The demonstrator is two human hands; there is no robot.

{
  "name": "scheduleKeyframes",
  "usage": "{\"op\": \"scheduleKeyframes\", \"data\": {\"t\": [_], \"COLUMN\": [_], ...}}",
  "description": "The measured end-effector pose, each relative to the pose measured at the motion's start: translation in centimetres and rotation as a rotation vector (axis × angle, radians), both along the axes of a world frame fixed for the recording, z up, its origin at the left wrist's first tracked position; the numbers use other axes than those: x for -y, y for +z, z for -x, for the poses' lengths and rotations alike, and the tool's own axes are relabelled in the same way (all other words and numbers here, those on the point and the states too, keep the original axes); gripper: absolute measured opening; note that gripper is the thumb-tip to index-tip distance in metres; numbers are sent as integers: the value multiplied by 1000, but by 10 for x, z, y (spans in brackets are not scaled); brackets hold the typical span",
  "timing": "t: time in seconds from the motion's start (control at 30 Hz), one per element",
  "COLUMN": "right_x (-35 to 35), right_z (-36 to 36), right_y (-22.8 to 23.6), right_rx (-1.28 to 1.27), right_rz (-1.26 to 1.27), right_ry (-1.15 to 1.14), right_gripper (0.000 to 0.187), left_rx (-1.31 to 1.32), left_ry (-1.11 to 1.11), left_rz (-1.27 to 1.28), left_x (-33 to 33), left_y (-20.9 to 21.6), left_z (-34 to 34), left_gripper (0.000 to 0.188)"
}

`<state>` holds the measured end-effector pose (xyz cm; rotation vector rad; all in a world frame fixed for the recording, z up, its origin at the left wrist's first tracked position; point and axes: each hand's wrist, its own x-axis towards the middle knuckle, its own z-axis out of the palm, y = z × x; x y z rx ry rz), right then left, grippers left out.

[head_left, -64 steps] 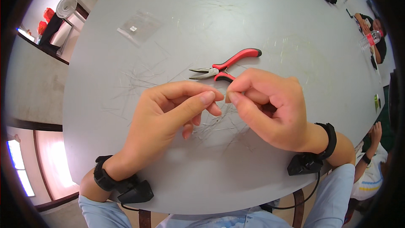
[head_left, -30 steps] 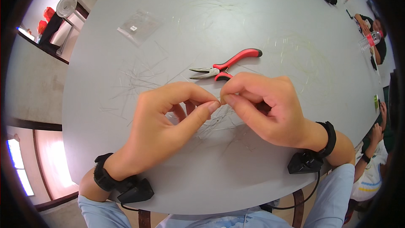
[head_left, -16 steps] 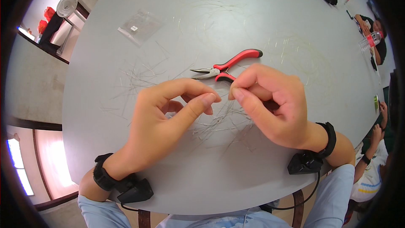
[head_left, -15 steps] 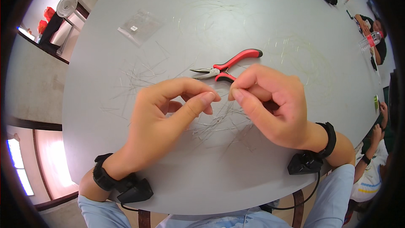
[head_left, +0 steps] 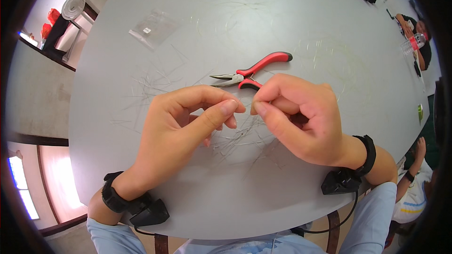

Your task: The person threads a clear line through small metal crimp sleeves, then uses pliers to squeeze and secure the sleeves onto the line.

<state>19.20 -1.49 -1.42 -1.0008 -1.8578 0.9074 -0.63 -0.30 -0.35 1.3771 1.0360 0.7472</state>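
Observation:
My left hand (head_left: 175,129) and my right hand (head_left: 308,120) face each other above the table, fingertips a small gap apart. Each one pinches thumb against index finger; whatever sits in the pinches is too fine to make out. Below and between them lies a loose heap of thin, pale wire-like pieces (head_left: 240,136). Just beyond my hands rest needle-nose pliers (head_left: 267,62) with red and black handles, jaws parted and pointing left. Part of their lower handle is hidden behind my right hand. More thin pieces (head_left: 151,83) are scattered beyond my left hand.
A small clear zip bag (head_left: 154,29) lies at the far left of the grey table (head_left: 207,197). Fine strands curl across the far side and right. Clear bottles (head_left: 414,42) and other people are along the right edge. Black devices with cables are strapped to both my wrists.
My fingertips have come slightly closer together, the right hand shifting a little left. Both pinches stay closed. At the right edge, another person's hand near the green item has gone from view.

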Motion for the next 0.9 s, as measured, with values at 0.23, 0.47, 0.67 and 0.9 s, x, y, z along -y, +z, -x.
{"op": "scheduleKeyframes", "data": {"t": [0.23,0.47,0.67,0.9], "right_x": [1,0,-2,-2], "right_z": [3,2,0,0], "right_y": [-6,-3,-1,-5], "right_rx": [-1,7,9,-4], "right_rz": [-20,-14,-32,-35], "right_ry": [14,29,53,36], "right_gripper": [6,8,10,6], "left_rx": [-36,-16,-63,-78], "left_ry": [-2,-36,-25,-7], "left_rz": [-35,-78,-117,-219], "left_x": [1,1,1,1], "left_y": [-4,-3,-1,-7], "left_z": [1,2,0,1], "left_gripper": [15,14,11,8]}}
